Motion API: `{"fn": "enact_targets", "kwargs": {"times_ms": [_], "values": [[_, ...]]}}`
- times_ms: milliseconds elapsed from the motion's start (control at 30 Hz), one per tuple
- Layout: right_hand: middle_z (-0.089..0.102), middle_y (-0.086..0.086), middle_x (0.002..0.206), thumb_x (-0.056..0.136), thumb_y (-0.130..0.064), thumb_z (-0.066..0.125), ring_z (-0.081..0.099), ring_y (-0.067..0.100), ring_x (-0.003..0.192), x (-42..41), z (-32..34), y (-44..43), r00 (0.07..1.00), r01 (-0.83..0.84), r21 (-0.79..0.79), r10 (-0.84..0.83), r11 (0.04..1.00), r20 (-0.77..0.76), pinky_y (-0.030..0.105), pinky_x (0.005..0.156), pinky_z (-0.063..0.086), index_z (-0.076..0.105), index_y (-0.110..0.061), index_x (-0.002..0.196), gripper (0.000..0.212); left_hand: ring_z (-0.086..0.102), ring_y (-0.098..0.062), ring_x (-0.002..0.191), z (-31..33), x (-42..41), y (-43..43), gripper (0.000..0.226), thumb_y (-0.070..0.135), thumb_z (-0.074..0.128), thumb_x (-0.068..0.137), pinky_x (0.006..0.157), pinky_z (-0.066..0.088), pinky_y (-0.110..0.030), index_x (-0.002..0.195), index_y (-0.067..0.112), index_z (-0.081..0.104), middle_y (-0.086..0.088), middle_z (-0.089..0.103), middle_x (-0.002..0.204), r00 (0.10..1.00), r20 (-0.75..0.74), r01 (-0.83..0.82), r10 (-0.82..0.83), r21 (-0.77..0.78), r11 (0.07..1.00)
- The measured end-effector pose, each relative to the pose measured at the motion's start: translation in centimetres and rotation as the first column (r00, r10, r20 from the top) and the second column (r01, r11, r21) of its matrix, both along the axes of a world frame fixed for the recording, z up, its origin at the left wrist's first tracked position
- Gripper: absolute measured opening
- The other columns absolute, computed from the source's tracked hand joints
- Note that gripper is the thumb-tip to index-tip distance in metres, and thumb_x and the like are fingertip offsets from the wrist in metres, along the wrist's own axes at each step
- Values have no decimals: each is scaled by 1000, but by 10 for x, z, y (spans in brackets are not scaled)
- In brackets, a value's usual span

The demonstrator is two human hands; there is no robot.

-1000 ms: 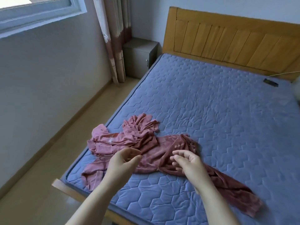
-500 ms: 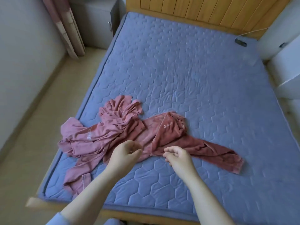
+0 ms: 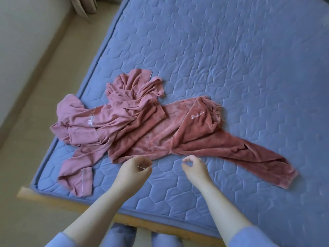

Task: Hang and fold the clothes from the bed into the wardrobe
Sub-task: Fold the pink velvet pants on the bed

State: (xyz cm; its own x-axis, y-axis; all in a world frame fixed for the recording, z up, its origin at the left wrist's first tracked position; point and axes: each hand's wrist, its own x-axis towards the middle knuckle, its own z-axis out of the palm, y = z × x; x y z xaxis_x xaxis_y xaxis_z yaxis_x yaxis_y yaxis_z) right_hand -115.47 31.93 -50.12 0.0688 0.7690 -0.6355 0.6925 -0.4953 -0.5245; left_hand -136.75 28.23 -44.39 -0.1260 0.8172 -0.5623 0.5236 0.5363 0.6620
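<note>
**A:** What are the hands doing?

**B:** The left hand has its fingers curled in, with the thumb laid against the forefinger. The right hand is curled too, thumb and forefinger bent into a small ring with a gap inside. I see nothing held in either one. They are apart from each other, side by side over the bed.

**A:** Do they touch the clothes?

**B:** Both sit at the near edge of the trousers. The left knuckles are right by the hem, but I cannot tell whether they touch it. The right hand is just short of the cloth.

**A:** What sort of trousers?

**B:** Dusty red and plush like velvet, with a soft sheen and a small white script stitched near the waist. They lie spread but rumpled, one leg running out to the right.

**A:** And the other piece?

**B:** A top in thinner, paler pink cloth with fine white piping, bunched into tight creases. It lies left of the trousers and partly over them, close to the bed's left edge. One end reaches toward the wooden frame.

**A:** And the bed's surface?

**B:** Blue-grey, quilted in hexagons. Blue sleeves show at the forearms, and pale floor lies to the left.
</note>
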Motion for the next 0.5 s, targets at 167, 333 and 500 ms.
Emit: {"fn": "enact_targets", "kwargs": {"times_ms": [167,333,500], "values": [[50,3,134,88,-10,58,48,18,124,5,-54,24,979,-195,8,194,981,70,26,100,36,56,-16,127,40,62,-1,72,-57,3,10,19,11,65,81,62,43,-16,78,29,60,15,66,78,999,-51,5,-6,-10,1000],[38,5,144,91,-14,55,52,27,121,11,-96,35,923,-320,-65,327,945,204,35,100,43,48,-17,136,47,57,-6,93,-113,10,19,25,23,74,75,77,42,-23,98,23,63,17,60,93,994,-67,85,-87,-34,996],[42,6,143,92,-14,53,54,30,120,15,-123,43,880,-370,-86,378,925,287,38,97,45,40,-18,143,53,57,-14,109,-156,20,31,52,28,72,77,95,47,-30,126,23,55,9,53,123,985,-86,147,-151,-52,988]]}}
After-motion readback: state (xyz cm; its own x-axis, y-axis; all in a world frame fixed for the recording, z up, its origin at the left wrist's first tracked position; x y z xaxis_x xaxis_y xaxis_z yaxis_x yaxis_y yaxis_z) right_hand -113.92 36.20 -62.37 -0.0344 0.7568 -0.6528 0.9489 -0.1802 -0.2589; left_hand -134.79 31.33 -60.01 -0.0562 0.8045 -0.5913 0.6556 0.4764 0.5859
